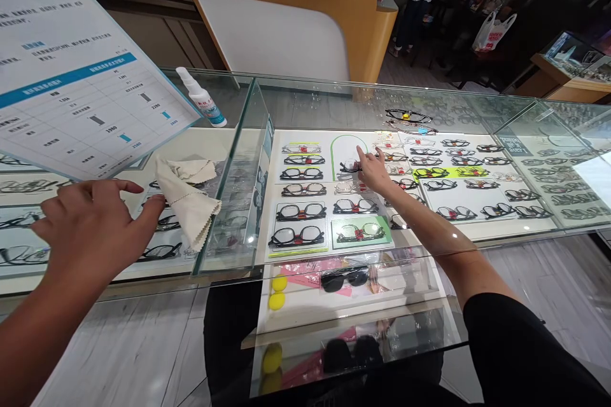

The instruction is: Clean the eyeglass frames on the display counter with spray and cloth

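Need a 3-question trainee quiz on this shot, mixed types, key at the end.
1. True or false: the left hand is gripping the spray bottle.
2. Which of these is closest to the right hand?
A) carrier bag
B) green arch outline
C) cream cloth
3. Fill in: the round discs beside the dark sunglasses are ____ in colour.

Key: 1 false; 2 B; 3 yellow.
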The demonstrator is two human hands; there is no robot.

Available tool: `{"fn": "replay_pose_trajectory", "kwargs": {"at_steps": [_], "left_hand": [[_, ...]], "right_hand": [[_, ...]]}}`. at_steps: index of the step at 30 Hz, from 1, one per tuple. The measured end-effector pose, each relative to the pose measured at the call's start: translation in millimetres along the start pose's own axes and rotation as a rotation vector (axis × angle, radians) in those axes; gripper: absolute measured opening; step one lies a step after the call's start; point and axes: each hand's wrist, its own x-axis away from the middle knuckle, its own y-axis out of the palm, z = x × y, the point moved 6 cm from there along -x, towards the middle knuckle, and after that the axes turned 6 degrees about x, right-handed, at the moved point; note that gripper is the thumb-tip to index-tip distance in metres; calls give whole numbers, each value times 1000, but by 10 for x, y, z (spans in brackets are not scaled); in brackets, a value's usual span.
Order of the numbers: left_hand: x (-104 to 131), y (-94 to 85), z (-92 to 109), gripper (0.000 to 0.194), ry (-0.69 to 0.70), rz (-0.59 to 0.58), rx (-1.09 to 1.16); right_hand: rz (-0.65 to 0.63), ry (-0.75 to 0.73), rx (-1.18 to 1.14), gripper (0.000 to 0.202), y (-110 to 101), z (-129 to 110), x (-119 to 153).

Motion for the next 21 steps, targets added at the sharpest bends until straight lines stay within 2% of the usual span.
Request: {"fn": "replay_pose_trajectory", "kwargs": {"at_steps": [10, 21], "left_hand": [[-1, -2, -3, 90, -11, -2, -10], [44, -52, 78, 92, -23, -38, -2]], "right_hand": [[-38, -125, 121, 86, 159, -90, 17], [-78, -174, 173, 87, 190, -164, 29]]}}
